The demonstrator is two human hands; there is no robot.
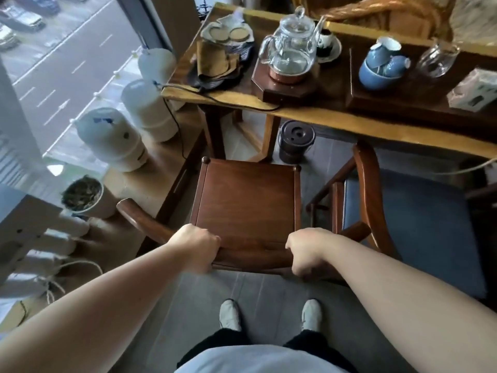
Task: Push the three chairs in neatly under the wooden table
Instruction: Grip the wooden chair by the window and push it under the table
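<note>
A dark wooden chair (246,203) stands straight in front of me, its seat wholly out from under the wooden table (336,117). My left hand (200,244) and my right hand (309,251) both grip the chair's curved back rail, one on each side. To its right stands a second chair with a blue cushion (408,224), its front tucked partly below the table edge. No third chair is in view.
The table carries a glass teapot (291,41) on a wooden base, blue cups (382,65), a glass jar and a box. Under it sits a dark round bin (295,141). Left of the chair are big water bottles (113,138), a low wooden ledge and a potted plant (83,193).
</note>
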